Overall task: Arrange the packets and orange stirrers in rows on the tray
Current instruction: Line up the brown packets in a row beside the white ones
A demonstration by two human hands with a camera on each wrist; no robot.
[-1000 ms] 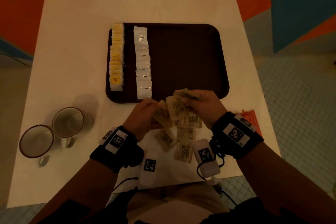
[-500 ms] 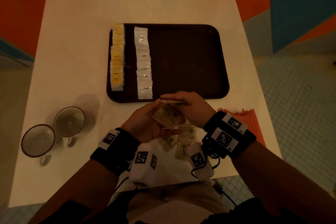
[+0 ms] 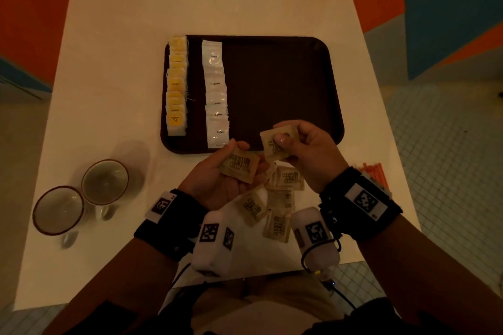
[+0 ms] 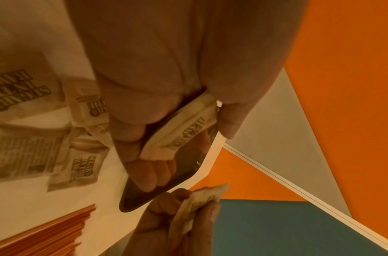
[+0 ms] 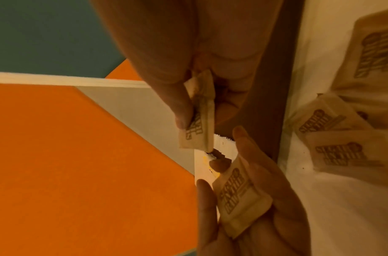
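Observation:
A dark brown tray (image 3: 285, 84) carries a row of yellow packets (image 3: 177, 84) along its left edge and a row of white coffee packets (image 3: 216, 95) beside it. My left hand (image 3: 249, 158) lies palm up at the tray's near edge, thumb and fingers holding a brown sugar packet (image 3: 238, 167) (image 4: 184, 131). My right hand (image 3: 283, 136) pinches another brown sugar packet (image 3: 272, 149) (image 5: 199, 124) just right of it, above the tray's near rim. Several loose brown packets (image 3: 277, 198) lie on the table under my hands. The orange stirrers (image 3: 373, 174) lie behind my right wrist.
Two cups (image 3: 104, 182) (image 3: 58, 209) stand at the table's near left. The white table (image 3: 114, 62) ends close behind the loose packets and just right of the stirrers. The tray's right two thirds hold nothing.
Both hands first gathered brown packets from the pile and came together over my left palm. Now the right hand has drawn one packet away, up and to the right.

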